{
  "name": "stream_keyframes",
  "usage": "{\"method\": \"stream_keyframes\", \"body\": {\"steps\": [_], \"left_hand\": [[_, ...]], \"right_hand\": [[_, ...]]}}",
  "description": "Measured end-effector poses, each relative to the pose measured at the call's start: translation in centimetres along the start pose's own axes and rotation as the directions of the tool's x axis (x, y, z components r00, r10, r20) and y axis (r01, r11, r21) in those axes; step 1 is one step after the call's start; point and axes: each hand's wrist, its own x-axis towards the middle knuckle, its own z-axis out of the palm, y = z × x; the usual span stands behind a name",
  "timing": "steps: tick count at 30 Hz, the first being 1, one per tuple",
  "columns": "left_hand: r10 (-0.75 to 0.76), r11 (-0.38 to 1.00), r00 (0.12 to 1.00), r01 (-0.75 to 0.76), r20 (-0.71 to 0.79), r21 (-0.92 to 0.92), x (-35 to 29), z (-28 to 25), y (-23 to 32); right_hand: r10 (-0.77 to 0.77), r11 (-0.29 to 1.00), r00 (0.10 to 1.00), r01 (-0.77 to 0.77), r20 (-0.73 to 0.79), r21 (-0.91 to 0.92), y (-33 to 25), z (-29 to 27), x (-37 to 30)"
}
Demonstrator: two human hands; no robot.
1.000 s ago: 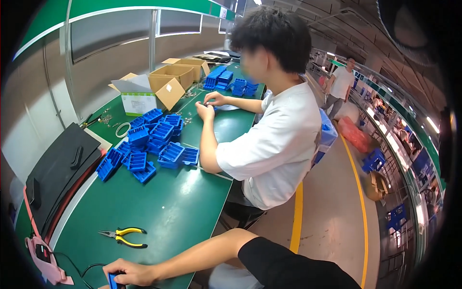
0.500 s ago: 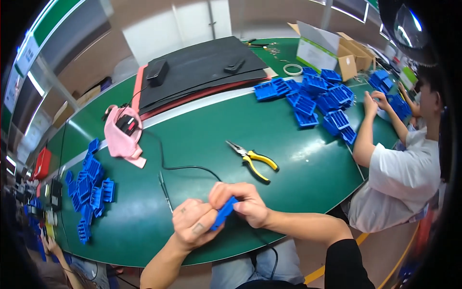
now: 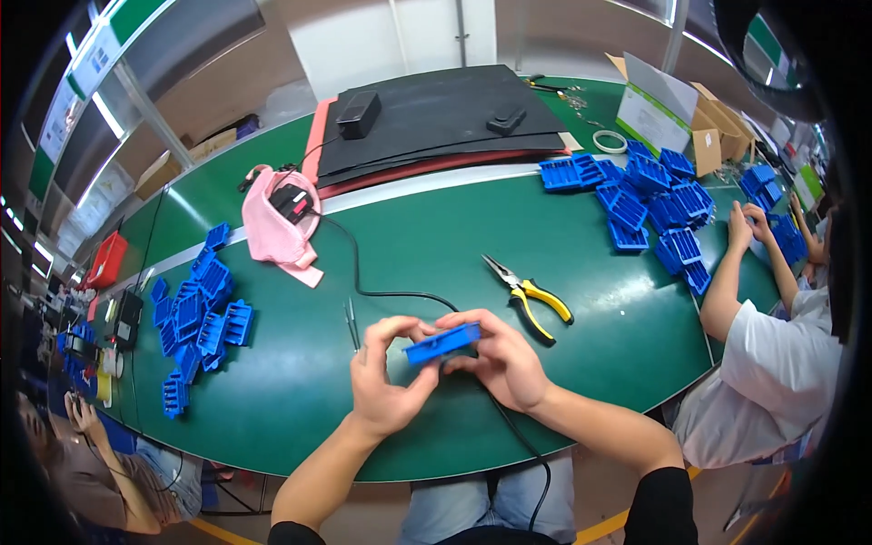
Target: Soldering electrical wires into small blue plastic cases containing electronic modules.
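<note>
Between my two hands, above the near part of the green table (image 3: 400,245), is a small blue plastic case (image 3: 442,343), tilted with its long side toward me. My left hand (image 3: 386,377) grips its left end with thumb and fingers. At its right end, my right hand (image 3: 509,363) holds it the same way. Beyond my left hand lie tweezers (image 3: 351,324). Pliers with yellow and black handles (image 3: 529,300) rest beyond my right hand. A black cable (image 3: 400,294) runs across the table and passes behind my hands.
Blue cases are heaped at the left (image 3: 202,309) and far right (image 3: 654,195). A pink cloth (image 3: 272,227) lies near black mats (image 3: 436,127) at the back. An open carton (image 3: 658,100) stands back right. One person works at the right (image 3: 772,354), another at the far left (image 3: 109,463).
My hands have spread apart around the blue case, which now lies flatter and shows more of its side. The whole view has shifted, moving the table's things rightward.
</note>
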Motion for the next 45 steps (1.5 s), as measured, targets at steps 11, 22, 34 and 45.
{"method": "stream_keyframes", "body": {"steps": [11, 22, 34, 45], "left_hand": [[0.230, 0.935, 0.962, -0.261, 0.150, 0.239, 1.3, -1.1, 1.1], [0.236, 0.941, 0.964, -0.259, 0.124, 0.219, 1.6, -0.7, 1.6], [0.221, 0.931, 0.967, -0.248, 0.126, 0.267, 1.1, -0.5, 1.3], [0.084, 0.955, 0.971, -0.142, 0.222, 0.262, 1.2, -1.2, 1.0]], "right_hand": [[-0.344, 0.406, 0.886, 0.440, 0.312, -0.801, -1.6, 0.5, 0.5], [-0.388, 0.427, 0.893, 0.392, 0.227, -0.815, -2.1, 0.7, -0.2], [-0.252, 0.708, 0.968, 0.187, 0.003, -0.681, -1.9, 0.9, -0.6], [-0.319, 0.427, 0.915, 0.370, 0.245, -0.825, -2.2, 0.8, -0.2]]}}
